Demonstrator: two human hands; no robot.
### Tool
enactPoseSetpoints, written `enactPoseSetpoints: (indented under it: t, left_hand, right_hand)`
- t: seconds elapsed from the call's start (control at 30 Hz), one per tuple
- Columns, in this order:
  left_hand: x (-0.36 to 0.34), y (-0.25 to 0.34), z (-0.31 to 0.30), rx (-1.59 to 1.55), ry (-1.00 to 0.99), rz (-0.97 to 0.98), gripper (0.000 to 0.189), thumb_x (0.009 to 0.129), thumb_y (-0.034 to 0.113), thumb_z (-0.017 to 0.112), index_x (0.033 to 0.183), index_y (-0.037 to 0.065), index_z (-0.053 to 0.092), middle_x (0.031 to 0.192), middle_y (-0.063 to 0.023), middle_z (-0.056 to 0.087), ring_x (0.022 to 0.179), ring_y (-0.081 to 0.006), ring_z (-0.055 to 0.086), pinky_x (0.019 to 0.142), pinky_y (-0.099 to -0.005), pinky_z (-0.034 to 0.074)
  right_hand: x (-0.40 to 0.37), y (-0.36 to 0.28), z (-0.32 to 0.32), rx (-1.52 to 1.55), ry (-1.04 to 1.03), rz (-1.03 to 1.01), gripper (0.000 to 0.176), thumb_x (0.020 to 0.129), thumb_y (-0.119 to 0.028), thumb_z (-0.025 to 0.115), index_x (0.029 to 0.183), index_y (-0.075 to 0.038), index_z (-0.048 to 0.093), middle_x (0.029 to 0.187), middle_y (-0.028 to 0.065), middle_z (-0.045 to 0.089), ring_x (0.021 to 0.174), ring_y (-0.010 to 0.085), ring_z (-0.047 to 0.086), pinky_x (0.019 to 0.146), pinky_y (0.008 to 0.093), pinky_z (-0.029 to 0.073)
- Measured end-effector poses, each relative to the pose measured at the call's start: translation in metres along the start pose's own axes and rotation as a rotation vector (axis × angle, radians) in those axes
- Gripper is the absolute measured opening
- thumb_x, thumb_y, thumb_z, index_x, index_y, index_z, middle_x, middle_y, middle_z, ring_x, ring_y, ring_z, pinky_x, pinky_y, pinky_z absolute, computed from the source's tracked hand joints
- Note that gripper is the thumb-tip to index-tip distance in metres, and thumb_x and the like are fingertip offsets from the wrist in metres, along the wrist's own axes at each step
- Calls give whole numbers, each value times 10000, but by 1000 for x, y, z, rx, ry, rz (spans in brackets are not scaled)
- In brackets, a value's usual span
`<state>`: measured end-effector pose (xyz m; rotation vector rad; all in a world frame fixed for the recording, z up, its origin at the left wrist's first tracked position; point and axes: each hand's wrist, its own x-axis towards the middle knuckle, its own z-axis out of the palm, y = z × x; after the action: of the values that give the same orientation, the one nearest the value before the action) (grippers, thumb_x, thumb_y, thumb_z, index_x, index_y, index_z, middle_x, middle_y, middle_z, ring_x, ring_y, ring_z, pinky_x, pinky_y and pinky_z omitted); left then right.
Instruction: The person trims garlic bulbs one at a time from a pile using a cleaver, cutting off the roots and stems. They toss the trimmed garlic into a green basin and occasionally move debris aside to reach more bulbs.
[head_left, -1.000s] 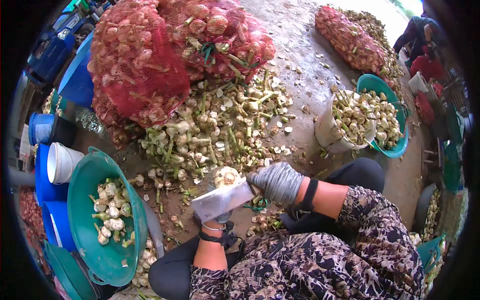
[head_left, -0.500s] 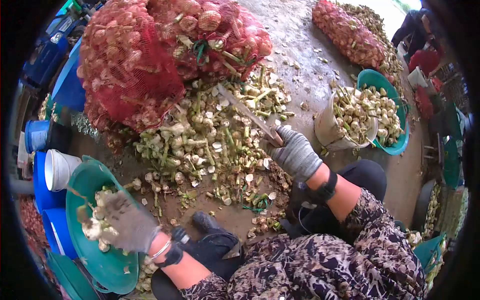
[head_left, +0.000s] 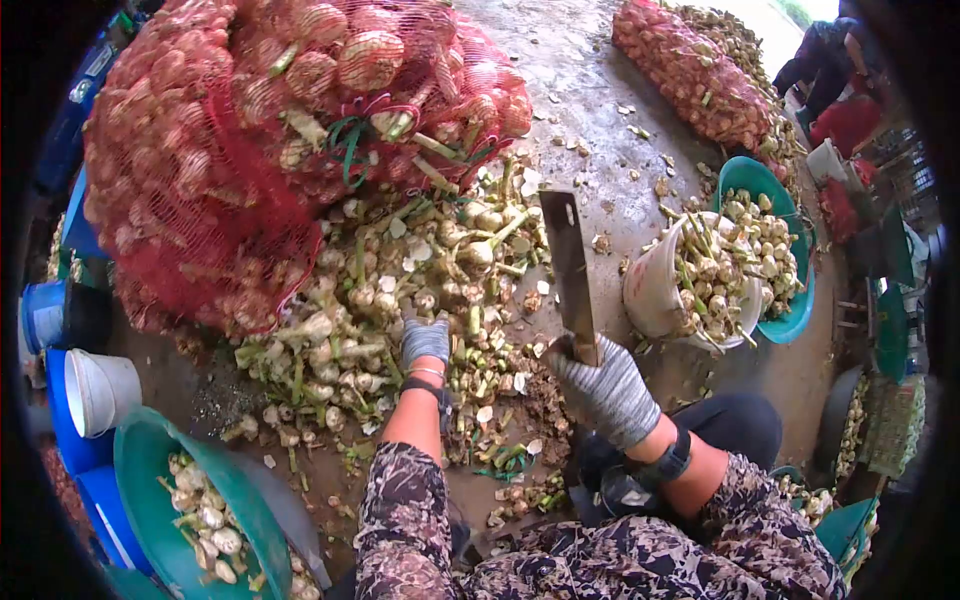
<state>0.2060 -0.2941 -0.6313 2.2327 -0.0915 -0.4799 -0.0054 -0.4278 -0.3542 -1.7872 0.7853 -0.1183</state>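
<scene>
A grey glove covers my right hand [head_left: 606, 388], closed round the handle of a broad blade [head_left: 568, 262] that points up, away from me. My left hand [head_left: 425, 343], also gloved, reaches into the heap of garlic [head_left: 345, 325] on the ground. Its fingertips are at the bulbs, and whether they grip one is hidden. Red net sacks of garlic [head_left: 190, 190] stand behind the heap. Trimmed bulbs [head_left: 212, 525] lie in a green basin [head_left: 150, 460] at the lower left.
A white bucket [head_left: 652, 290] of garlic stands beside a green basin [head_left: 790, 320] on the right. Another net sack [head_left: 690, 75] lies at the back. White and blue buckets [head_left: 105, 393] line the left. At the upper right a person [head_left: 825, 60] bends over.
My left hand has moved from the green basin, where it was with bulbs, to the garlic heap. The blade has swung from pointing up-left to nearly straight ahead.
</scene>
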Motion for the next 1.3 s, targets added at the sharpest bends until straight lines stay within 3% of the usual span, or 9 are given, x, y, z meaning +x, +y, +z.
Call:
enactPoseSetpoints:
  t: [0.27, 0.33, 0.43, 0.57, 0.73, 0.83, 0.9, 1.07, 1.3]
  left_hand:
    - [20, 22, -22, 278, -204, -59, 616, 838, 208, 689, 1394, 123, 437, 1238, -196, 607, 1052, -351, 632, 898, -422, 494]
    - [13, 1, -21, -196, -179, 288, 557, 874, 131, 647, 1387, 130, 431, 1225, -142, 606, 1046, -289, 637, 871, -396, 522]
    - [-47, 45, -56, -904, -360, -71, 535, 902, 89, 614, 1391, 140, 403, 1192, -102, 598, 1012, -238, 633, 856, -362, 542]
    - [-98, 72, -89, -1150, -570, 16, 583, 879, 188, 678, 1379, 146, 382, 1080, -69, 582, 882, -179, 602, 831, -402, 559]
    - [-120, 49, -111, -455, -427, 241, 476, 930, 75, 592, 1368, 86, 406, 1113, -54, 586, 955, -183, 588, 884, -355, 519]
    - [-132, 57, -123, -748, -442, 130, 377, 970, 91, 532, 1337, 81, 445, 1128, -59, 590, 1001, -176, 580, 905, -338, 503]
    - [-127, 16, -121, 48, -285, 714, 281, 1000, 243, 476, 1218, 92, 568, 1141, -87, 624, 1030, -234, 598, 904, -371, 488]
    - [-168, 40, -160, 501, -50, 1002, 287, 951, 252, 537, 1202, 130, 603, 1136, -97, 637, 1042, -266, 604, 906, -399, 474]
    - [-163, -67, -129, 247, -188, 752, 294, 935, 247, 560, 1199, 127, 603, 1148, -93, 632, 1060, -273, 592, 914, -396, 470]
  right_hand:
    - [15, 1, 0, -249, -82, 18, 283, 870, -316, 666, 958, -50, 624, 811, 194, 625, 767, 382, 614, 666, 424, 486]
    - [18, 2, 1, -214, -100, 75, 291, 870, -318, 665, 972, -49, 622, 832, 198, 622, 790, 383, 613, 684, 428, 489]
    - [17, 9, 4, -254, -123, 51, 310, 868, -317, 662, 1015, -49, 611, 857, 198, 623, 828, 383, 615, 721, 431, 500]
    - [9, 9, 12, -162, -140, 21, 312, 840, -295, 677, 1020, -53, 596, 879, 202, 640, 843, 386, 626, 733, 431, 510]
    - [-3, 2, 16, -469, -207, -123, 338, 794, -286, 683, 1053, -90, 587, 845, 192, 658, 809, 386, 647, 692, 451, 515]
    - [-18, -10, 18, -590, -266, -273, 266, 793, -225, 653, 1023, -106, 593, 805, 189, 649, 789, 375, 650, 656, 458, 509]
    - [-22, -10, 21, -732, -365, -335, 202, 807, -201, 635, 988, -116, 606, 783, 156, 635, 761, 361, 646, 649, 447, 503]
    - [-41, -20, 25, -764, -429, -420, 132, 827, -194, 619, 928, -113, 593, 763, 148, 635, 744, 359, 647, 628, 448, 498]
    - [-61, -13, 38, -774, -453, -502, 132, 834, -202, 603, 927, -110, 591, 763, 161, 631, 749, 368, 644, 634, 463, 494]
